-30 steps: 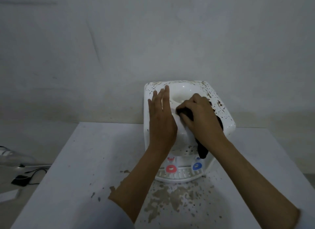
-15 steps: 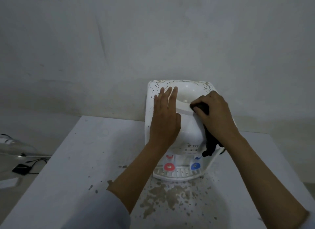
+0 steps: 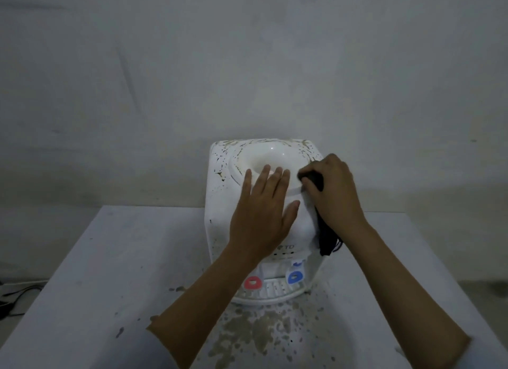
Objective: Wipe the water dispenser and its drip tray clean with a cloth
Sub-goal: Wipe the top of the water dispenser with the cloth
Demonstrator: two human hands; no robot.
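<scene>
Head view: the water dispenser (image 3: 264, 217) stood on the desk (image 3: 110, 272) against the far wall, its front facing the camera. The left hand (image 3: 261, 220) lay flat on the dispenser's top front, fingers (image 3: 265, 176) straight and a little spread, holding nothing, seemingly steadying the unit. The right hand (image 3: 334, 192) was curled round a dark cloth (image 3: 325, 236), pressing it on the right side of the top rim; the loose end of the cloth hung down the right front edge.

Progress, as a judgement: early to middle. The centre dome of the top looked clean and white, but brown specks were on the far rim, the left top corner and the left side. The drip tray (image 3: 272, 293) at the base looked untouched by the cloth, with both hands well above it. The desk in front of the tray carried a large brown splatter (image 3: 261, 333). Left to do: rest of top, sides, front, tray.

Writing: a partial logo on the front panel read roughly "TD" or "TCL", part hidden by the left wrist, so cannot tell for sure. A red tap (image 3: 253, 283) sat on the left and a blue tap (image 3: 295, 276) on the right; no legible text on either.
</scene>
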